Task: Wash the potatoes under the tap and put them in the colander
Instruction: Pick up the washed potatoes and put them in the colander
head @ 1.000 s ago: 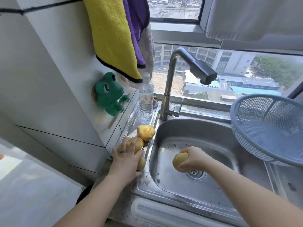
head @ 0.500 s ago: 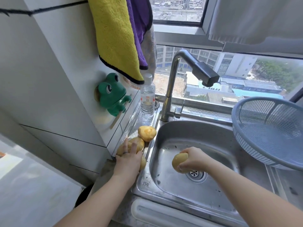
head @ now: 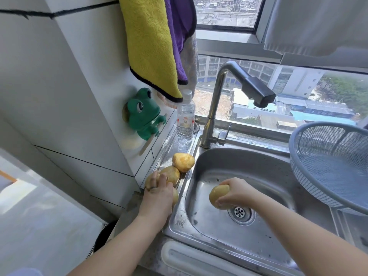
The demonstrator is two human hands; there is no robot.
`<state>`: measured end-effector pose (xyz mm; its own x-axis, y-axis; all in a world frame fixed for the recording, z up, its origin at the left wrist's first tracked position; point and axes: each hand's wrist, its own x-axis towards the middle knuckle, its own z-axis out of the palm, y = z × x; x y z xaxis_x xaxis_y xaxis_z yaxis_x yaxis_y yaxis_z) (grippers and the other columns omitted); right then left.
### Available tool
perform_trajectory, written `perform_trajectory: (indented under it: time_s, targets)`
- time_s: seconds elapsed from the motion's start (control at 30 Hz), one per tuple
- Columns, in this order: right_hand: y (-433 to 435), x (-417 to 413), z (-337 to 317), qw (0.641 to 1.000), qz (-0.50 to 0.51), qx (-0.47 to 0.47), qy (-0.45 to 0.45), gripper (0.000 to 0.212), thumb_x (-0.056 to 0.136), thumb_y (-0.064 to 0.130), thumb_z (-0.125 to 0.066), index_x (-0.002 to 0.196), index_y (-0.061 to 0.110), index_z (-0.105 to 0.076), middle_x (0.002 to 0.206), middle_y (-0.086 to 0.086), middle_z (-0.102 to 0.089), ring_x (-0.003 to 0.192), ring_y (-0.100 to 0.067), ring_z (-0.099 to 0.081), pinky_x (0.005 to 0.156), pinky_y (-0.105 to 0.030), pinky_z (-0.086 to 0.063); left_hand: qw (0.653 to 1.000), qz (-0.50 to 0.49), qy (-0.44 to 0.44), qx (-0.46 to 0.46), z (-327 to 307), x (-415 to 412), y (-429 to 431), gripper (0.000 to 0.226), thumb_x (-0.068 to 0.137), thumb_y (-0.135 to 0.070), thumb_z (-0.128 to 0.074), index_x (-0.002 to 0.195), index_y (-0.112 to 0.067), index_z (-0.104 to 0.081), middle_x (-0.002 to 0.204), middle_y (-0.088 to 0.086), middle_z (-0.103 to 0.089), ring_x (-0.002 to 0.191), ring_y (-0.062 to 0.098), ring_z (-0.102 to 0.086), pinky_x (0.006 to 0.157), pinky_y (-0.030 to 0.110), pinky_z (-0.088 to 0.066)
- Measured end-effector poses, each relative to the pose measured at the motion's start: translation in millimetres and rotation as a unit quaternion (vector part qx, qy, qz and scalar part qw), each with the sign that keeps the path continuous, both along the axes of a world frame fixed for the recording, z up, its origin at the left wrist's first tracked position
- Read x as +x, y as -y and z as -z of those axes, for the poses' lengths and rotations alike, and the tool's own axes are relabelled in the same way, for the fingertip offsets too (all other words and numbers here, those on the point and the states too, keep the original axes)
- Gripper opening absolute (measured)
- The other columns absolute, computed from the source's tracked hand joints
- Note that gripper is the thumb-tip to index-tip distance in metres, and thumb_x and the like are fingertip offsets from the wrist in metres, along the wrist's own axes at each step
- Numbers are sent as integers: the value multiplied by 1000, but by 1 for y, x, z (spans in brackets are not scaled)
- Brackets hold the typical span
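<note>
Early stage, by judgement. Colander (head: 334,166) at right of sink (head: 258,170): empty. Tap (head: 256,92): no water visible. Right hand (head: 237,192): grip closed on one potato (head: 218,196) over the drain. Left hand (head: 158,198): grip closing over a potato in the pile (head: 180,166) on the desk ledge, just left of the sink. Remaining: rinse and transfer every potato.

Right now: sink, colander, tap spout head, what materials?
Sink: likely stainless steel, brushed, dull grey reflections. Colander: apparently plastic, matte blue-grey, fine moulded mesh. Tap spout head: matte black, plastic or coated metal, can't tell.
</note>
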<state>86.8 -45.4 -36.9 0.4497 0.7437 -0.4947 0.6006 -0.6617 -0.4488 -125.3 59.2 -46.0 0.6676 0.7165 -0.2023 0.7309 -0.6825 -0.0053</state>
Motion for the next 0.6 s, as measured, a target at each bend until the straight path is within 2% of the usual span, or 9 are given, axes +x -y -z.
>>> perform_trajectory:
  time_s: [0.17, 0.3, 0.33, 0.37, 0.4, 0.43, 0.47, 0.53, 0.6]
  targets:
    - [-1, 6, -15, 1000, -21, 12, -20, 53, 65, 31, -81, 115, 22, -66, 102, 3, -67, 89, -12, -63, 77, -26, -54, 998, -8, 58, -26, -33, 8, 15, 61, 78, -31, -72, 128, -18, -41, 142, 5, -11, 139, 31, -3, 101, 37, -45]
    - [17, 15, -33, 983, 61, 88, -150, 35, 69, 21, -83, 101, 24, -70, 94, -4, -71, 85, -20, -69, 75, -35, -59, 972, -17, 197, -128, -69, 34, 31, 56, 71, -39, -74, 120, -25, -51, 130, -4, -20, 126, 22, -21, 98, 32, -41]
    - [26, 19, -34, 967, 105, 102, -210, 35, 70, 18, -82, 102, 22, -70, 96, -9, -71, 87, -24, -69, 76, -39, -59, 951, -43, 222, -210, -72, 40, 31, 56, 70, -39, -75, 119, -24, -53, 129, -4, -26, 122, 21, -31, 97, 32, -42]
    - [37, 22, -33, 951, 146, 105, -253, 40, 68, 19, -83, 106, 20, -69, 99, -12, -71, 89, -27, -69, 78, -43, -58, 902, -85, 251, -341, -71, 47, 30, 54, 69, -38, -77, 116, -20, -57, 129, -2, -36, 118, 23, -45, 94, 33, -47]
    - [48, 24, -29, 948, 161, 97, -258, 46, 65, 23, -82, 108, 19, -69, 101, -13, -72, 90, -26, -69, 79, -43, -57, 821, -125, 279, -483, -69, 54, 29, 50, 71, -35, -78, 114, -15, -60, 126, 4, -49, 110, 27, -58, 90, 38, -53]
    - [58, 25, -22, 959, 162, 82, -219, 47, 61, 28, -80, 107, 20, -69, 100, -11, -72, 88, -23, -69, 76, -40, -57, 746, -163, 287, -578, -65, 60, 31, 46, 74, -32, -77, 113, -12, -61, 119, 12, -58, 101, 30, -65, 85, 43, -57]
    - [69, 27, -16, 976, 144, 53, -152, 42, 60, 30, -77, 101, 22, -70, 97, -8, -73, 85, -20, -68, 72, -34, -57, 714, -182, 282, -614, -59, 66, 34, 42, 78, -30, -75, 114, -11, -61, 113, 16, -63, 94, 31, -68, 81, 43, -58]
    - [86, 28, -10, 993, 119, -18, -15, 26, 64, 32, -70, 89, 29, -67, 93, -1, -72, 84, -19, -67, 69, -29, -55, 711, -202, 277, -613, -48, 79, 43, 36, 82, -25, -72, 113, -10, -61, 108, 17, -65, 89, 29, -67, 74, 38, -58]
    - [103, 32, -10, 992, 127, 2, -3, 28, 65, 29, -74, 92, 32, -67, 93, 1, -71, 85, -17, -66, 74, -32, -57, 677, -221, 296, -637, -43, 92, 52, 25, 84, -18, -69, 106, -10, -62, 111, 18, -62, 97, 31, -63, 74, 39, -59]
